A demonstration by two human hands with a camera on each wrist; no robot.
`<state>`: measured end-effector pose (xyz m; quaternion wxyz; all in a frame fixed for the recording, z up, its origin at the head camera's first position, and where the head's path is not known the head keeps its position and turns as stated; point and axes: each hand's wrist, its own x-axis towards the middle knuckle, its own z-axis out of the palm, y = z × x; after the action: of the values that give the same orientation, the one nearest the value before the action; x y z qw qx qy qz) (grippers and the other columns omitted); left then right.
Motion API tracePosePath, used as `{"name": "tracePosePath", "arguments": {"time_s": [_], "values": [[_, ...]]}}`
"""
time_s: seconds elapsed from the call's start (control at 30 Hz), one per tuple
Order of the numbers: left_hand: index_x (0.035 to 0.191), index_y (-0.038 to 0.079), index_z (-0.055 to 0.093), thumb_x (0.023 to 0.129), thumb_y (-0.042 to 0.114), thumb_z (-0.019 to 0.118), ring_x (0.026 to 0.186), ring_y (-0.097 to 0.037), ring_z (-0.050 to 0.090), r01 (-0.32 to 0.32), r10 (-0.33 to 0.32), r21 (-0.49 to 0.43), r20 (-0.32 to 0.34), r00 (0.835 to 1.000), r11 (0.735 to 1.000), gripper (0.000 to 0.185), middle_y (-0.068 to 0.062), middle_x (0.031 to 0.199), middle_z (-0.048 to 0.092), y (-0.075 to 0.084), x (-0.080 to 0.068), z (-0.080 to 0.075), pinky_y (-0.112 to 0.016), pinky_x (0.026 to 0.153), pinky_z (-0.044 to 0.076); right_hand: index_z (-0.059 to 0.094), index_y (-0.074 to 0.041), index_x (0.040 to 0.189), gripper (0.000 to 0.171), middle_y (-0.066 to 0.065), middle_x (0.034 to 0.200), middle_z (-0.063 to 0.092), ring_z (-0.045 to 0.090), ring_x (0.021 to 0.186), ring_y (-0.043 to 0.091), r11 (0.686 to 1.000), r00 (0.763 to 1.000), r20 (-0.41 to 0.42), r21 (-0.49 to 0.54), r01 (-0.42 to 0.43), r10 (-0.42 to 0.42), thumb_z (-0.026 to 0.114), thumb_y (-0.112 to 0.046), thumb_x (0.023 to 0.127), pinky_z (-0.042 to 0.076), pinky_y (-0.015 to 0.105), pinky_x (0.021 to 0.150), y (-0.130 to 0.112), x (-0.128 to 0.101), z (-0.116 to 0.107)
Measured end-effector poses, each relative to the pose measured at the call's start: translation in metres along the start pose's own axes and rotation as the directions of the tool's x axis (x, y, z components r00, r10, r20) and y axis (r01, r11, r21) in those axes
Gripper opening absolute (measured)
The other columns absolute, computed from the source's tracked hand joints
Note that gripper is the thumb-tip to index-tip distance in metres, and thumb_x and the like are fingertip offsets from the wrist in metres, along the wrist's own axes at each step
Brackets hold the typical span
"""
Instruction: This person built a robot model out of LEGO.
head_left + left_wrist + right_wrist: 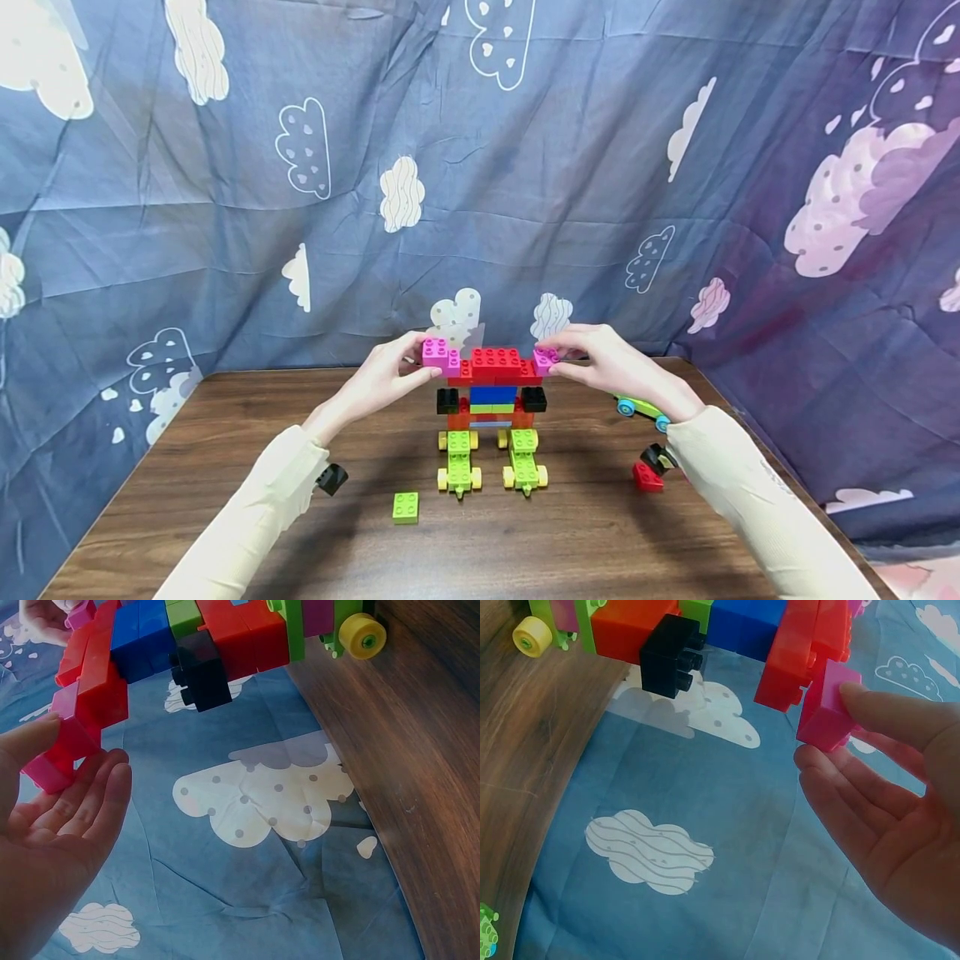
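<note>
A figure of toy building bricks stands on two lime-green wheeled bases (459, 467) with yellow wheels. Above these come red bricks, a blue brick (492, 395), black bricks (534, 400) at both sides and a wide red top (495, 363). At its upper left end, my left hand (384, 377) pinches stepped pink bricks (435, 354) between thumb and fingers; the left wrist view shows them against the red part. On the opposite end my right hand (600, 358) pinches a pink brick (831, 709), which sits against a red brick (787, 660) in the right wrist view.
A loose lime-green brick (406, 507) lies on the wooden table (555, 542), front left of the figure. Toward the right are a red brick (647, 477) and a green toy car (641, 408) with blue wheels, partly behind the right arm. A blue cloud-patterned cloth (352, 275) hangs behind.
</note>
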<state>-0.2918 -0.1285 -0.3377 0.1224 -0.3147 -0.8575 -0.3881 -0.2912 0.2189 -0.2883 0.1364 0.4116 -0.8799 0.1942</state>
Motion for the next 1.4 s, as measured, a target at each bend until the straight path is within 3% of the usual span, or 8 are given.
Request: {"name": "tracePosePath", "arguments": {"time_s": [0.37, 0.87, 1.4], "values": [[0.131, 0.003, 0.056, 0.091, 0.018, 0.072, 0.095, -0.02, 0.065, -0.005, 0.005, 0.001, -0.003, 1.0, 1.0, 0.045, -0.012, 0.112, 0.069, -0.002, 0.001, 0.0, -0.038, 0.086, 0.059, 0.071, -0.011, 0.12, 0.035, 0.004, 0.115, 0.073, 0.068, 0.104, 0.018, 1.0, 1.0, 0.023, -0.019, -0.017, 0.017, 0.076, -0.014, 0.086, 0.057, 0.04, 0.089, 0.0, 0.003, 0.001], [0.13, 0.003, 0.056, 0.09, 0.017, 0.073, 0.093, -0.02, 0.065, -0.031, 0.031, 0.01, -0.011, 0.999, 0.999, 0.047, -0.011, 0.11, 0.069, -0.001, 0.001, 0.001, -0.037, 0.084, 0.06, 0.071, -0.008, 0.118, 0.033, 0.008, 0.109, 0.073, 0.068, 0.089, 0.022, 0.999, 0.998, 0.045, -0.007, -0.04, 0.04, 0.076, -0.011, 0.086, 0.058, 0.037, 0.076, 0.005, 0.007, 0.005], [0.13, 0.005, 0.056, 0.091, 0.018, 0.072, 0.095, -0.02, 0.064, -0.016, 0.016, 0.005, 0.002, 1.0, 1.0, 0.045, -0.01, 0.111, 0.068, -0.002, 0.0, 0.0, -0.039, 0.086, 0.059, 0.072, -0.005, 0.111, 0.03, 0.009, 0.107, 0.074, 0.067, 0.092, 0.02, 0.994, 0.997, 0.061, -0.097, 0.045, -0.039, 0.079, -0.013, 0.083, 0.058, 0.04, 0.083, -0.001, 0.015, 0.005]]}}
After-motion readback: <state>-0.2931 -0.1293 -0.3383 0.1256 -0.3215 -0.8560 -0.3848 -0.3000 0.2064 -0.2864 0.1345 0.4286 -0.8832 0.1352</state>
